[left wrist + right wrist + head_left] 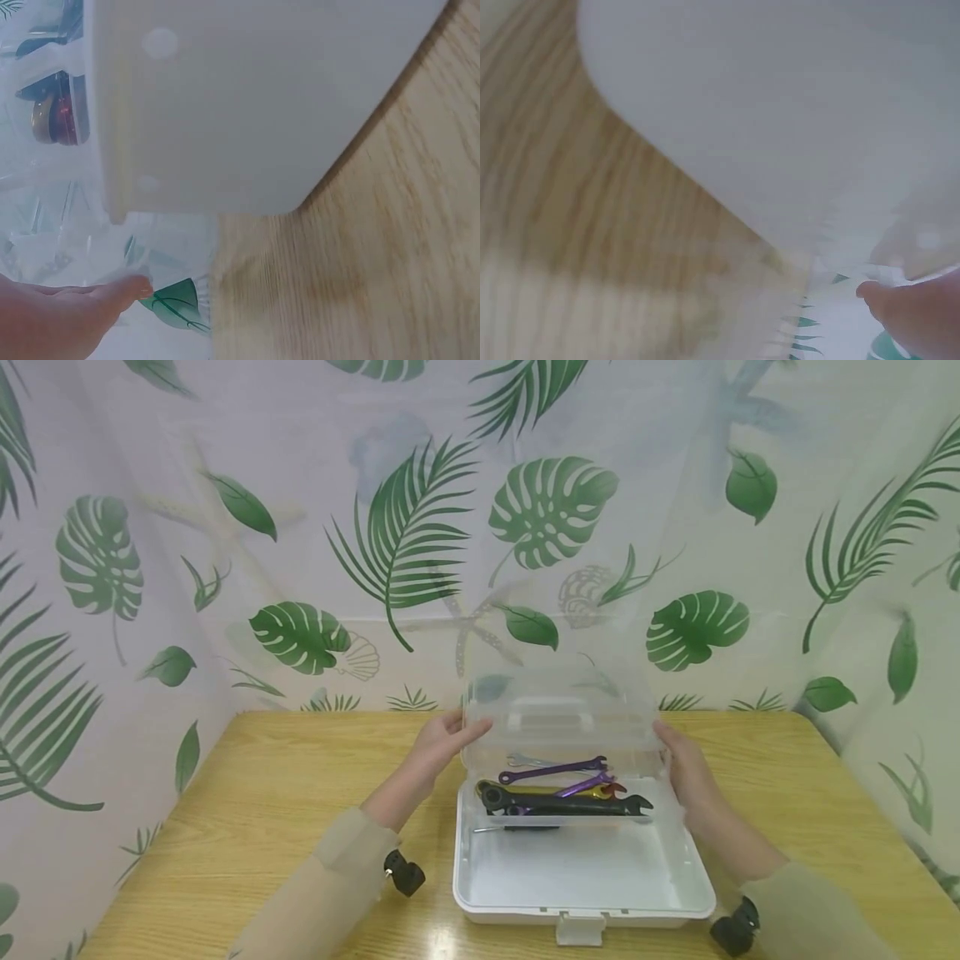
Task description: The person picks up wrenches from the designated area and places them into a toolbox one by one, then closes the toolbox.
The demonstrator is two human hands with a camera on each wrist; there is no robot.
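Note:
A white plastic toolbox (570, 868) stands on the table with its clear lid (555, 718) raised at the back. My left hand (427, 756) pinches the lid's left edge, the thumb in front and fingers partly hidden behind it. My right hand (690, 772) holds the lid's right edge; most of its fingers are out of sight. Inside the box, a clear tray (555, 821) carries several wrenches, among them a black wrench (566, 802) and a purple wrench (553, 771). Below the tray lies a thin tool (525, 828) with a metal shaft and dark handle.
The wooden table (315, 785) extends on both sides of the box. A white latch (580, 930) sticks out at the box's front. Behind the table hangs a leaf-patterned cloth (420, 527). A black device (405, 872) sits at the left wrist, another black device (737, 928) at the right.

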